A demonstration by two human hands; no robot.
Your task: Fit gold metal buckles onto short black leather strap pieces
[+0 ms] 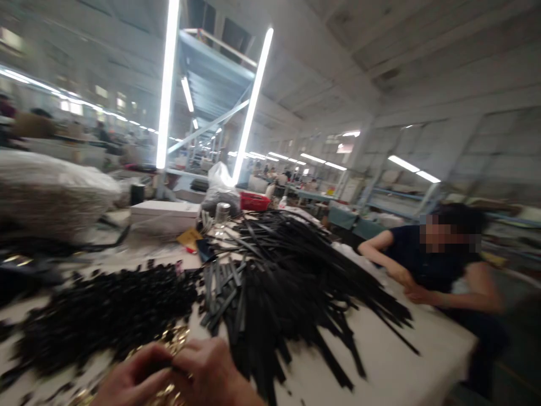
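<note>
At the bottom of the head view my left hand (137, 375) and my right hand (211, 369) meet, fingers pinched together. What sits between the fingertips is small, dark and blurred, and I cannot make out its kind. Shiny gold-coloured metal pieces (180, 336) lie on the table around and beneath my hands. Just beyond my left hand spreads a heap of small black pieces (114, 310). To the right of my right hand a large pile of long flat black strips (287, 282) fans across the pale tabletop (401, 358); shorter strips (224, 287) lie at its left side.
A person (443, 265) sits at the table's right edge, hands together. Toward the back stand a white box (164, 216), a red basket (255, 201), a clear plastic bag (220, 189) and a glass jar (222, 214). A bulky wrapped bundle (51, 197) occupies the left.
</note>
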